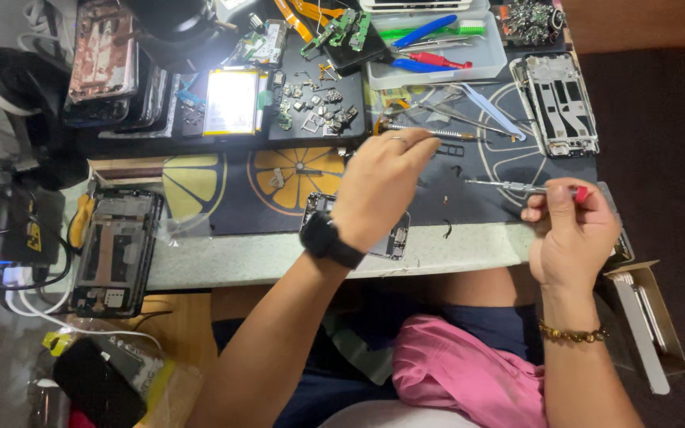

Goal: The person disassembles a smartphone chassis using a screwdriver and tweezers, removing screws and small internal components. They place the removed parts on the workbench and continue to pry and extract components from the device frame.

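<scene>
My left hand (382, 186), with a black watch on the wrist and a ring on one finger, hovers over an opened phone body (394, 242) on the dark mat, fingers pinched together; whether something tiny sits between them I cannot tell. My right hand (568, 226), wearing a beaded bracelet, grips a thin metal screwdriver (509, 186) with a red end cap, its tip pointing left across the mat. A small black curved part (446, 228) lies on the mat between my hands.
A second opened phone (114, 250) lies at the left edge. A phone frame (556, 103) rests at the far right. A white tray (489, 57) holds tools. Several small parts (319, 107) and a lit screen (231, 101) sit at the back. A box (663, 309) stands by my right wrist.
</scene>
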